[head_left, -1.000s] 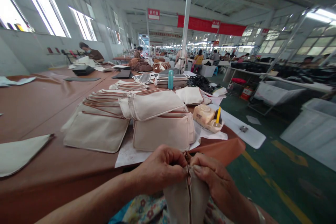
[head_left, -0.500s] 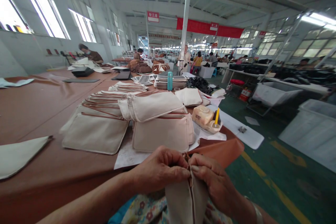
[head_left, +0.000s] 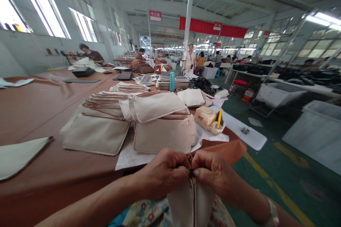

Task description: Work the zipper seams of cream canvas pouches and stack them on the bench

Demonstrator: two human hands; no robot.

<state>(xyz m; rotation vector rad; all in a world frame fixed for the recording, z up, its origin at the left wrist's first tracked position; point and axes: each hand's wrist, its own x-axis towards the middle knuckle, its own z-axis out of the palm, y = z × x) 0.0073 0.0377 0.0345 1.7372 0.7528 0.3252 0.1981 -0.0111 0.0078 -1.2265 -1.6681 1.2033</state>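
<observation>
Left hand and right hand are together at the top of a canvas pouch, both clamped on it, thumbs and fingers pinching the cloth on either side of a brown zipper. The knuckles nearly touch over the zipper's top end, and the fingers hide the exact contact point. The pouch hangs upright from the grip, its lower part out of frame, above the person's floral clothing. A metal bracelet is on the right wrist. Directly ahead, on a brown-covered table, stacked canvas pouches sit on white paper, with a further row beside them. A tan leather piece lies just beyond the right hand. Farther on stand a glue tub with a yellow-handled brush and a teal bottle. Co-workers sit at the far tables.
</observation>
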